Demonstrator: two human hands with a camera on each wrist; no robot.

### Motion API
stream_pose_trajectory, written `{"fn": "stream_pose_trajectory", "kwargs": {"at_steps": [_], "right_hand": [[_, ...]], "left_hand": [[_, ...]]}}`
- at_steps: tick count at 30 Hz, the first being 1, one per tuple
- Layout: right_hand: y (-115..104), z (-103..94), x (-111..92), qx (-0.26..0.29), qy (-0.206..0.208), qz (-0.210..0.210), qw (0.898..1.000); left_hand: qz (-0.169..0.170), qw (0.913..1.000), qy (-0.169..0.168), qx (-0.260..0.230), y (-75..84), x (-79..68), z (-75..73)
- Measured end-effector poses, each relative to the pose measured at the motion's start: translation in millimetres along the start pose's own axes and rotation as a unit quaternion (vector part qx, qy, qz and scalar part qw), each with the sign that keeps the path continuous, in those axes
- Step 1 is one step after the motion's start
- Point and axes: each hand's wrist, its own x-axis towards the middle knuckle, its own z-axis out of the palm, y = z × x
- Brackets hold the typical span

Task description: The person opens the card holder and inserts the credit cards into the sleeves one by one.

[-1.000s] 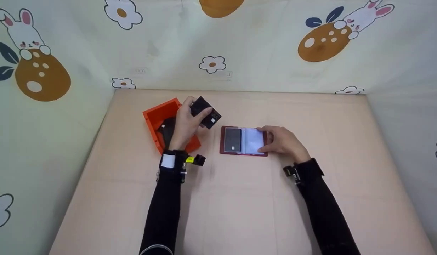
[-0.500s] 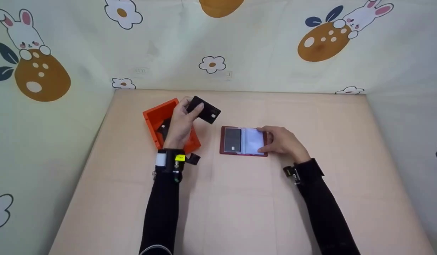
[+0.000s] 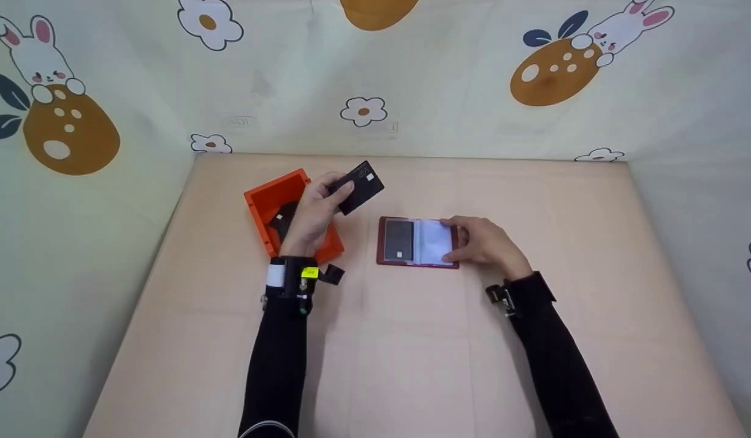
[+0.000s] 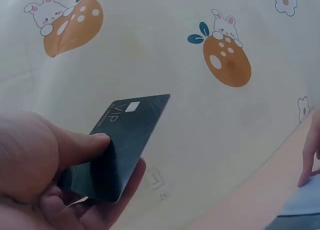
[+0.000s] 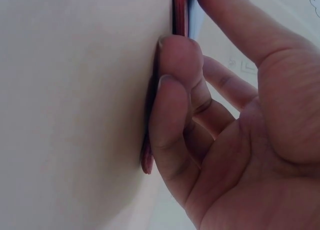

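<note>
Evidently, a black card [image 3: 357, 187] is being held up over the table [image 3: 400, 334], between an orange box [image 3: 278, 187] and an open booklet [image 3: 434, 240]. For such a hold to be done well, a light pinch at one end would be called for, so that the opposite end is left uncovered and steady; the booklet is best pinned flat by its side, its inner face unbent.

By the left hand [image 3: 313, 214], the black card is pinched, the thumb being laid across its printed face and the fingers curled beneath; the end marked "VIP" is left free. Whether a second card is stacked below cannot be told. By the right hand [image 3: 485, 240], half closed, the booklet's right edge is gripped, forefinger and thumb being set apart near its far and near corners. A grey card [image 3: 400, 238] is seated on the booklet's left side. In the box, dark pieces [image 3: 283, 217], probably cards, are partly hidden by the left hand.
</note>
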Motion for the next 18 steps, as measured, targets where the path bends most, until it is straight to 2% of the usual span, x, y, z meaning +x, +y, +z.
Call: {"fn": "stream_pose_trajectory", "kwargs": {"at_steps": [3,6,10,18], "right_hand": [[-0.3,0.5,-0.3,0.0,0.003,-0.003,1.0],[-0.1,0.8,-0.3,-0.001,0.006,-0.006,1.0],[-0.2,0.3,-0.1,-0.003,0.009,-0.005,1.0],[-2.0,-0.5,-0.3,0.0,0.004,0.002,1.0]], "left_hand": [[-0.01,0.9998,-0.004,0.017,-0.2,-1.1,-1.6],[-0.019,0.9993,-0.025,0.022,-0.7,-2.1,-1.6],[-0.016,0.9983,-0.043,0.035,-3.6,-1.6,4.8],[-0.003,0.995,-0.021,0.098,-24.3,4.7,26.3]]}}
